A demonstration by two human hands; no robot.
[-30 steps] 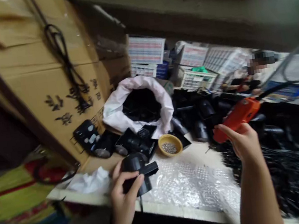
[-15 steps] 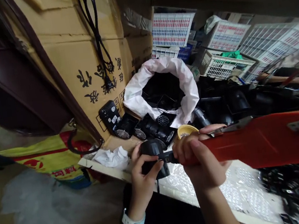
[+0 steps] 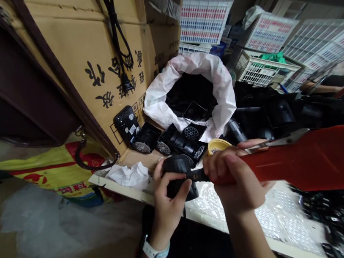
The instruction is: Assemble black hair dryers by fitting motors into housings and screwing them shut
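My left hand (image 3: 169, 197) is wrapped round a black round plastic housing (image 3: 178, 175) at the near edge of the bench. My right hand (image 3: 234, 175) grips an orange-red electric screwdriver (image 3: 307, 161), whose dark tip meets the housing's right side. Right behind my hands stands a small yellow bowl (image 3: 217, 145), half hidden by my fingers. A white wrist band shows on my left wrist (image 3: 155, 253).
A white bag (image 3: 181, 85) of black parts stands behind, with more black housings (image 3: 180, 142) before it and a dark pile (image 3: 272, 110) to the right. Large cardboard boxes (image 3: 86, 64) rise at left. Bubble wrap (image 3: 277, 221) covers the bench. A person's arm (image 3: 329, 87) shows far right.
My right hand brought the orange-red screwdriver from the right across to the black housing held in my left hand. The view swung left and nearer; in the last half second little moved.
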